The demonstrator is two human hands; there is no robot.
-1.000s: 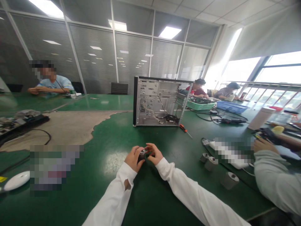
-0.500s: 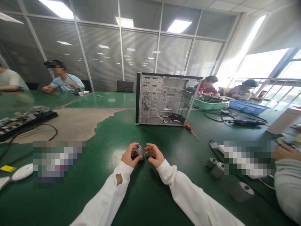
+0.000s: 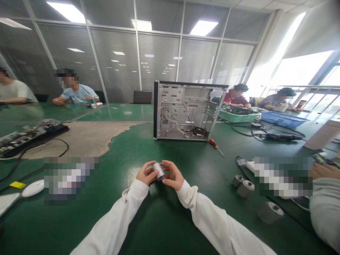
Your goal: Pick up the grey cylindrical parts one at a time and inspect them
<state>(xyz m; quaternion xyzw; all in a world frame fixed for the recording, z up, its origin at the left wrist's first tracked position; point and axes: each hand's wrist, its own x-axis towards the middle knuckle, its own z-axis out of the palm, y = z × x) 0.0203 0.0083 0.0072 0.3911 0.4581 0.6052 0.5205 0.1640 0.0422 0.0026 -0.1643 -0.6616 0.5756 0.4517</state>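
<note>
Both of my hands are around a small silver metal cylinder (image 3: 159, 171), which tilts over the green table. My left hand (image 3: 146, 173) grips its left side, with the thumb lying along the front. At the lower right end, the thumb and fingertips of my right hand (image 3: 174, 176) close on the cylinder. Its top points up and to the left; the underside is hidden. Several similar cylinders stand on the right: a small dark one (image 3: 237, 181), a mid-sized one (image 3: 245, 188) and a large one (image 3: 271, 212).
An open computer case (image 3: 183, 109) stands ahead, with an orange-handled screwdriver (image 3: 216, 147) beside it. Further right are a green basket (image 3: 237, 117), a blue basket (image 3: 284, 119) and cables. Circuit boards (image 3: 34, 136) lie left. A co-worker's sleeve (image 3: 325, 212) reaches in at right.
The cylinder has tilted from near upright, and its side now faces me. My right hand, apart from it before, has closed in on its lower end.
</note>
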